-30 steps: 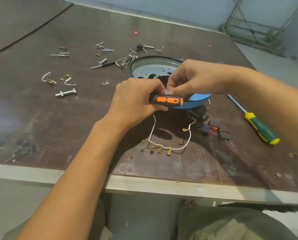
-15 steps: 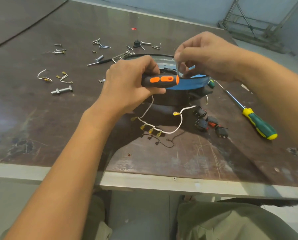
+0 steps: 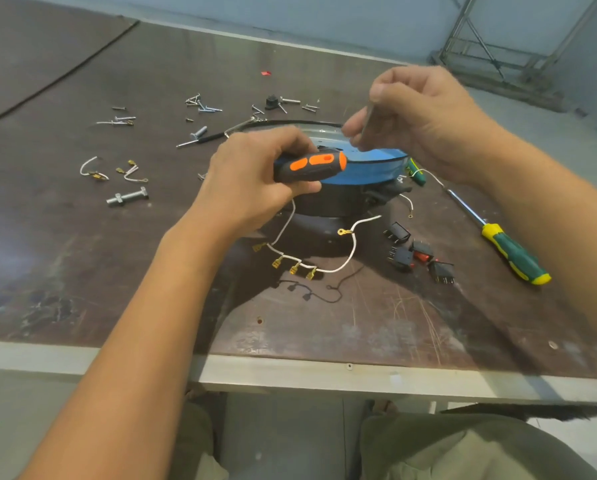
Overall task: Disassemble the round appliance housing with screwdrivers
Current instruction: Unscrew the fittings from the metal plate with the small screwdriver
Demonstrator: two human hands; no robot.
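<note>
The round appliance housing [image 3: 376, 166], with a blue rim, a black base and a metal inside, sits on the dark table behind my hands. In front of it my left hand [image 3: 252, 188] grips the black and orange screwdriver handle [image 3: 310, 166], which lies level and points right. My right hand [image 3: 428, 123] hovers above the housing's right side and pinches a thin grey metal rod [image 3: 366, 124], blurred, clear of the handle. A white wire harness [image 3: 328, 268] with brass terminals trails from the housing toward me.
A green and yellow screwdriver [image 3: 511, 252] lies at the right. Several black switches [image 3: 418, 256] sit next to it. Loose screws [image 3: 203, 105], short wires [image 3: 92, 169] and a bolt [image 3: 127, 197] are scattered at the back left. The table's pale front edge [image 3: 290, 375] runs near my lap.
My right hand has risen from the handle's tip up and to the right, holding the thin rod. My left hand has kept its grip on the handle and lifted a little.
</note>
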